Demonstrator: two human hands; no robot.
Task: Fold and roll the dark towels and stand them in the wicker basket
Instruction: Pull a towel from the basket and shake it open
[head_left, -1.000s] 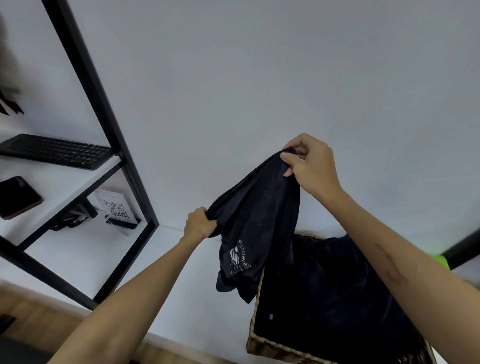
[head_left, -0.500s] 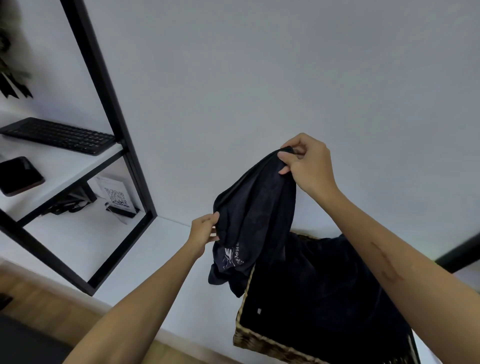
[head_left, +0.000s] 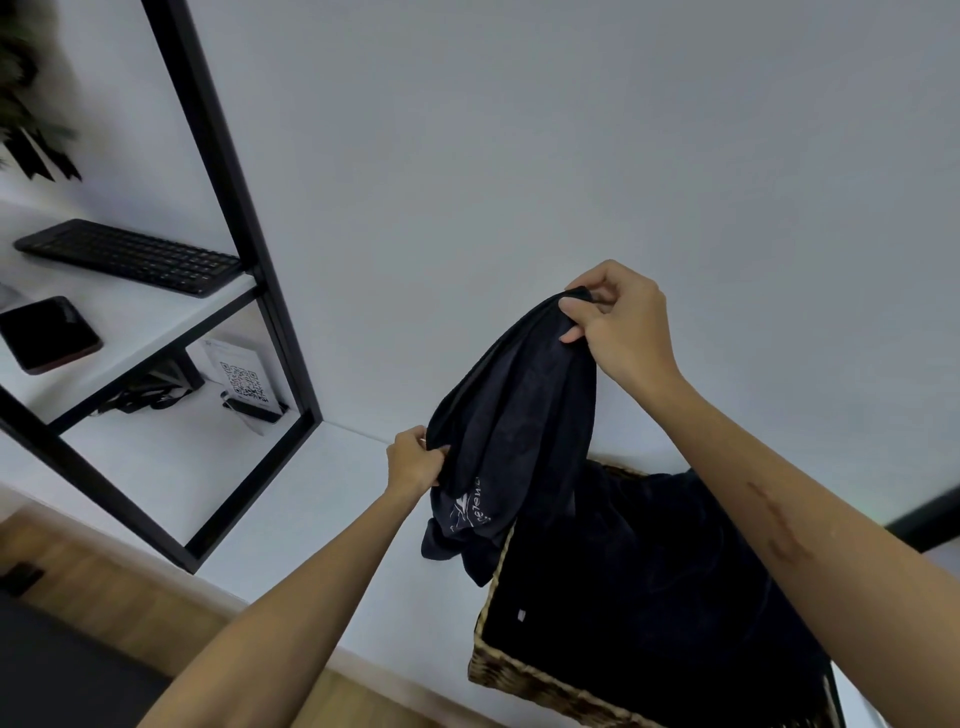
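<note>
A dark navy towel (head_left: 511, 415) with white printed lettering hangs crumpled in the air in front of the white wall. My right hand (head_left: 621, 325) pinches its top corner, raised high. Lower and to the left, my left hand (head_left: 413, 460) grips the towel's left edge. The towel's lower end dangles over the left rim of the wicker basket (head_left: 519, 675), which stands on the white surface at the lower right. More dark towels (head_left: 649, 597) fill the basket in a loose heap.
A black metal shelf frame (head_left: 249, 260) stands at the left. On its white shelf lie a black keyboard (head_left: 135, 257) and a dark phone (head_left: 49, 332). A QR-code card (head_left: 241, 379) stands below. Wood flooring (head_left: 104, 577) runs along the bottom left.
My left hand let go of the towel for a moment, then took hold of its left edge again. The right hand has kept its pinch on the top corner. The view has shifted slightly.
</note>
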